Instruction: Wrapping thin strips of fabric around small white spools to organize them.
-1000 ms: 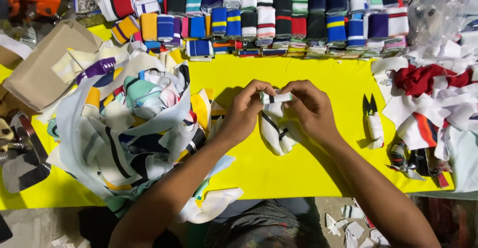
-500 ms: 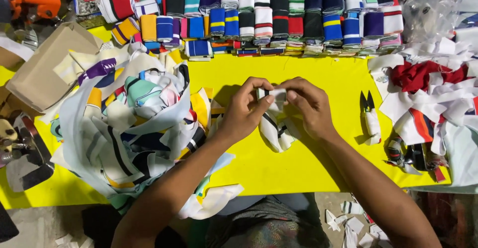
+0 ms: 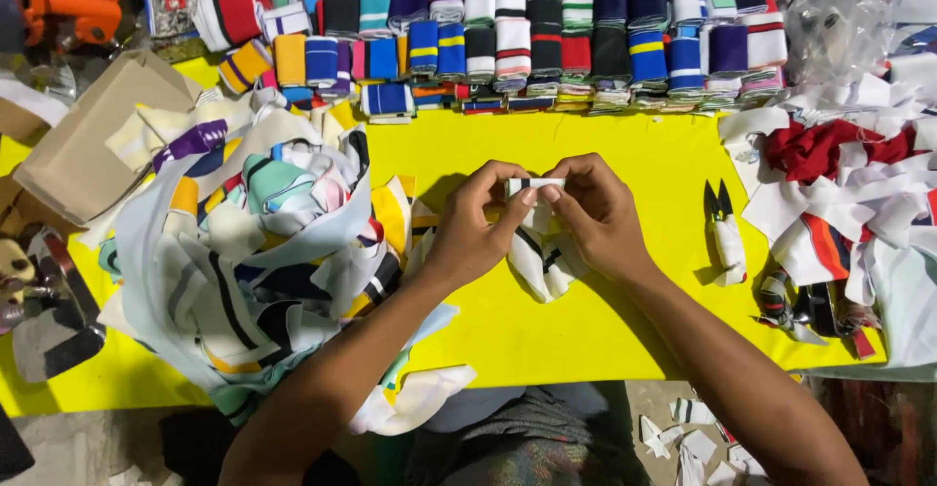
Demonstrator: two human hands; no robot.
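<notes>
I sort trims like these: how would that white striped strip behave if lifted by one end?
The strip looks floppy: it droops in folds below both hands. Probably light, since fingertips alone pinch it. Likely to unroll rather than slide.

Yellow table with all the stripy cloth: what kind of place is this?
Probably a garment workshop: rows of folded striped knit bands, a heap of loose fabric strips, small thread snips, and both hands folding a white striped band.

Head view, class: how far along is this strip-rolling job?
Done: rows of rolled striped bands line the table's far edge. In hand: the left hand and right hand pinch a white striped strip. Left: loose strip heaps at left and right.
</notes>
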